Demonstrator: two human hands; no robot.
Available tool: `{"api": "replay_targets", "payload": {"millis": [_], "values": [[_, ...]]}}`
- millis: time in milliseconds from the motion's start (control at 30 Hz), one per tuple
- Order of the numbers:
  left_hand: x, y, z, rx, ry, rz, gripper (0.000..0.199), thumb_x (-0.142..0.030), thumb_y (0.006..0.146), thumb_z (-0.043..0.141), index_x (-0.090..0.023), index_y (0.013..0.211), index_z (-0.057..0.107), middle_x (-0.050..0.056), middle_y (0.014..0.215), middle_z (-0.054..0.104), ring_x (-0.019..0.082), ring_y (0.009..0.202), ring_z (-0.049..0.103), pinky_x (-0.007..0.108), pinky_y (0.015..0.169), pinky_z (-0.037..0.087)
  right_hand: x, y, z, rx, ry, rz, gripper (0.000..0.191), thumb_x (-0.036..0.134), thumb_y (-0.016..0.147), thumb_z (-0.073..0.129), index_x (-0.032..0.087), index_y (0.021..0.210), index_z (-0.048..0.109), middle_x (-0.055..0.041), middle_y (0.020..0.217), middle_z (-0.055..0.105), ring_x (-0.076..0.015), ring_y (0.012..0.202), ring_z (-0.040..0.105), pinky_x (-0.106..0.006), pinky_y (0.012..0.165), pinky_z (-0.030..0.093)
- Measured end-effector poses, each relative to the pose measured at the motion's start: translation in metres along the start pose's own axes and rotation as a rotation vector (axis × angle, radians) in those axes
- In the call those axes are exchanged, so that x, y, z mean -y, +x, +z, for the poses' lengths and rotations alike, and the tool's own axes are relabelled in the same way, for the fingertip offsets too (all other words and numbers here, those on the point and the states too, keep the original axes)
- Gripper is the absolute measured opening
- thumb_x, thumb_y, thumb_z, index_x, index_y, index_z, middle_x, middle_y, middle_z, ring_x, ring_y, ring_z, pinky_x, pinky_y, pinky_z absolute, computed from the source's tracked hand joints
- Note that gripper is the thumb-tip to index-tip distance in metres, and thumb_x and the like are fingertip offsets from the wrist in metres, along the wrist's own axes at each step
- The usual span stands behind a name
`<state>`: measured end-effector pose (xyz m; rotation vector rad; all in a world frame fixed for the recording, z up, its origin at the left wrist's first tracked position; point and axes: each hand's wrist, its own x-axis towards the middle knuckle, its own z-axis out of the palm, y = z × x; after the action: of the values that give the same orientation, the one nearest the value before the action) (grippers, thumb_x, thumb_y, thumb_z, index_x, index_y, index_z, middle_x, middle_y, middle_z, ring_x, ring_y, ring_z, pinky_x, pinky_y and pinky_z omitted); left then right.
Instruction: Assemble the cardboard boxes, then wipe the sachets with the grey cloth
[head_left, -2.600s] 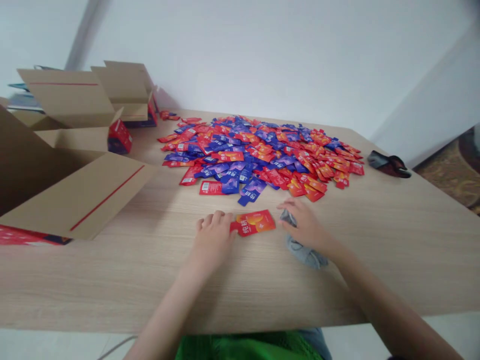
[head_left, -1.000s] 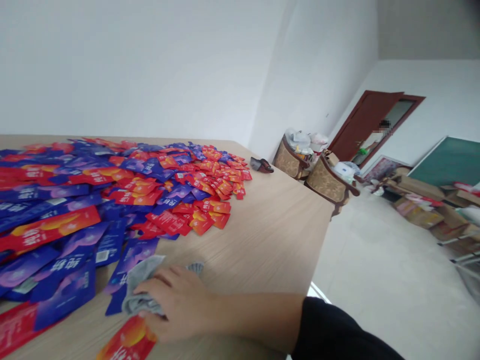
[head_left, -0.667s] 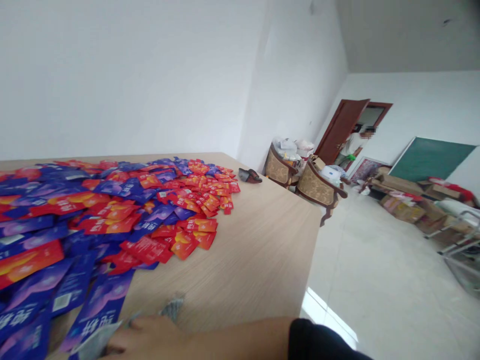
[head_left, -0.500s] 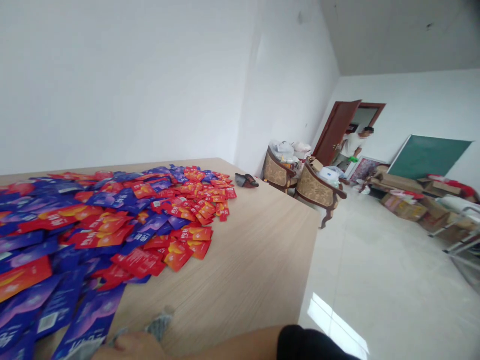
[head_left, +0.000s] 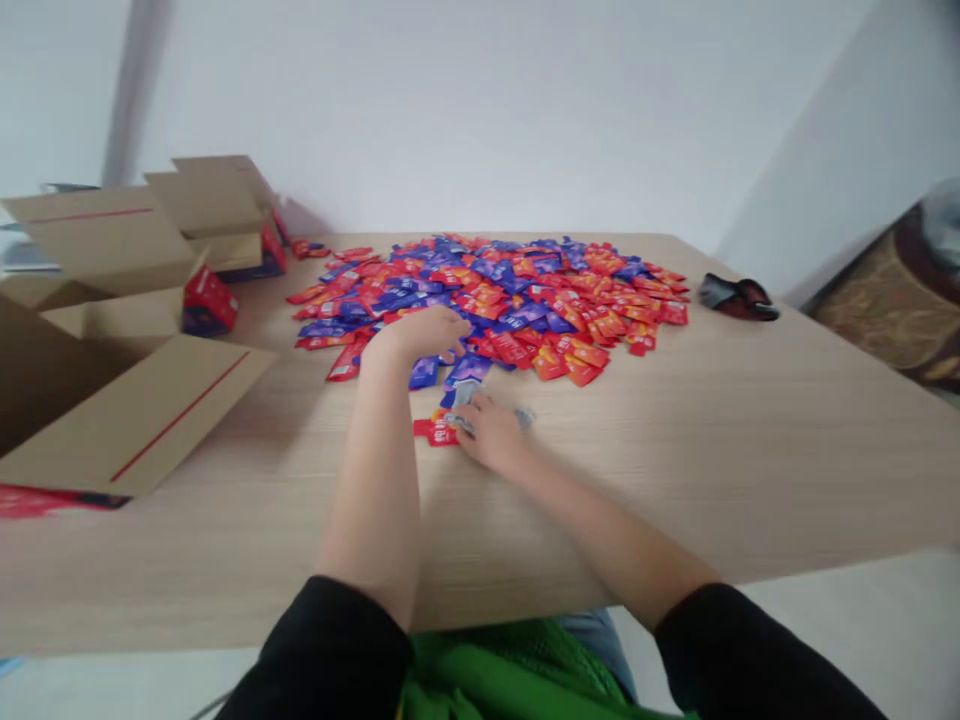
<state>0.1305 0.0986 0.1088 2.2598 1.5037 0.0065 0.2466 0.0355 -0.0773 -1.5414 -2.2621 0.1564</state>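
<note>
My left hand (head_left: 421, 335) hangs palm down over the near edge of a pile of red, orange and blue-purple sachets (head_left: 517, 300). Its fingers are bent and slightly apart, and nothing shows in them. Resting on the table, my right hand (head_left: 491, 432) is closed on a crumpled grey piece (head_left: 469, 392) that looks like cloth. Bits of the grey stick out on both sides of the hand; blur hides its exact kind. A red sachet (head_left: 436, 431) lies flat beside my right fingertips, and blue sachets (head_left: 466, 368) lie just beyond them.
Open cardboard boxes (head_left: 135, 400) with raised flaps stand on the left of the wooden table (head_left: 712, 450). A pair of dark sunglasses (head_left: 739, 298) lies at the right. Beyond the table's right edge is a patterned chair (head_left: 892, 290). A white wall (head_left: 487, 120) rises behind.
My view has swung left from the room and doorway to the table's middle. The boxes and my left hand have come into view. My right hand still has the grey piece.
</note>
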Motion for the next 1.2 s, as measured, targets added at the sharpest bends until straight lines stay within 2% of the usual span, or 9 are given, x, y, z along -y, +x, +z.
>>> {"api": "replay_targets", "payload": {"millis": [167, 300, 367, 500, 633, 767, 933, 1067, 1200], "values": [[0.000, 0.022, 0.002, 0.098, 0.060, 0.043, 0.034, -0.029, 0.094, 0.040, -0.015, 0.104, 0.070, 0.006, 0.099, 0.075, 0.015, 0.080, 0.069, 0.021, 0.067, 0.051, -0.015, -0.008, -0.005, 0.015, 0.011, 0.033, 0.029, 0.032, 0.091, 0.053, 0.024, 0.114, 0.068, -0.0089, 0.111, 0.064, -0.0241, 0.105, 0.057, -0.036, 0.091, 0.046], [0.003, 0.020, 0.023, 0.219, 0.207, 0.140, 0.032, -0.029, 0.092, 0.045, -0.017, 0.089, 0.074, 0.005, 0.090, 0.075, 0.018, 0.082, 0.068, 0.025, 0.073, 0.050, -0.029, -0.003, -0.009, 0.002, 0.006, 0.086, 0.028, 0.030, 0.088, 0.055, 0.025, 0.112, 0.069, -0.0082, 0.111, 0.064, -0.0239, 0.105, 0.058, -0.035, 0.091, 0.047], [0.007, 0.016, 0.038, 0.253, 0.355, 0.165, 0.033, -0.027, 0.094, 0.042, -0.017, 0.096, 0.074, 0.008, 0.097, 0.075, 0.021, 0.088, 0.068, 0.029, 0.077, 0.051, -0.037, 0.000, -0.011, -0.004, 0.010, 0.108, 0.027, 0.029, 0.088, 0.056, 0.024, 0.111, 0.070, -0.0088, 0.110, 0.064, -0.0243, 0.105, 0.058, -0.036, 0.090, 0.048], [0.023, 0.006, 0.081, 0.129, 0.508, 0.154, 0.036, -0.022, 0.094, 0.044, -0.012, 0.121, 0.065, 0.019, 0.120, 0.067, 0.035, 0.112, 0.061, 0.047, 0.087, 0.050, -0.053, 0.005, -0.014, -0.023, 0.053, 0.155, 0.022, 0.026, 0.086, 0.057, 0.023, 0.104, 0.069, -0.0073, 0.105, 0.065, -0.0231, 0.101, 0.060, -0.035, 0.088, 0.049], [0.051, 0.001, 0.134, 0.061, 0.585, 0.210, 0.048, -0.014, 0.092, 0.046, -0.011, 0.139, 0.053, 0.019, 0.144, 0.052, 0.034, 0.119, 0.058, 0.047, 0.088, 0.053, -0.068, 0.010, -0.019, -0.074, 0.100, 0.232, 0.015, 0.024, 0.086, 0.056, 0.022, 0.094, 0.067, -0.0064, 0.099, 0.064, -0.0222, 0.096, 0.060, -0.034, 0.085, 0.049], [0.075, -0.006, 0.172, -0.144, 0.543, 0.302, 0.049, -0.016, 0.094, 0.044, -0.013, 0.142, 0.051, 0.016, 0.149, 0.048, 0.035, 0.129, 0.051, 0.049, 0.098, 0.050, -0.077, 0.012, -0.031, -0.102, 0.113, 0.276, 0.011, 0.024, 0.086, 0.056, 0.021, 0.095, 0.061, -0.0070, 0.099, 0.064, -0.0229, 0.093, 0.061, -0.035, 0.081, 0.049], [0.083, -0.016, 0.187, -0.265, 0.465, 0.352, 0.045, -0.030, 0.095, 0.045, -0.014, 0.134, 0.059, 0.013, 0.146, 0.051, 0.035, 0.131, 0.051, 0.048, 0.102, 0.049, -0.049, 0.012, -0.037, -0.270, 0.103, 0.226, 0.026, 0.029, 0.092, 0.053, 0.021, 0.116, 0.050, -0.0088, 0.103, 0.063, -0.0232, 0.092, 0.060, -0.036, 0.077, 0.047], [0.083, -0.019, 0.188, -0.315, 0.466, 0.400, 0.040, -0.030, 0.093, 0.048, -0.009, 0.120, 0.070, 0.017, 0.132, 0.063, 0.039, 0.128, 0.054, 0.049, 0.102, 0.049, -0.017, 0.013, -0.014, 0.010, -0.070, -0.006, 0.025, 0.029, 0.096, 0.046, 0.025, 0.117, 0.060, -0.0110, 0.117, 0.061, -0.0259, 0.098, 0.055, -0.041, 0.081, 0.042], [0.084, -0.018, 0.188, -0.322, 0.498, 0.438, 0.039, -0.018, 0.091, 0.046, -0.004, 0.119, 0.070, 0.021, 0.131, 0.062, 0.041, 0.127, 0.053, 0.050, 0.098, 0.052, -0.016, 0.006, 0.003, 0.090, -0.196, 0.015, 0.030, 0.029, 0.096, 0.046, 0.025, 0.122, 0.061, -0.0130, 0.130, 0.056, -0.0284, 0.105, 0.049, -0.043, 0.083, 0.036]]}}
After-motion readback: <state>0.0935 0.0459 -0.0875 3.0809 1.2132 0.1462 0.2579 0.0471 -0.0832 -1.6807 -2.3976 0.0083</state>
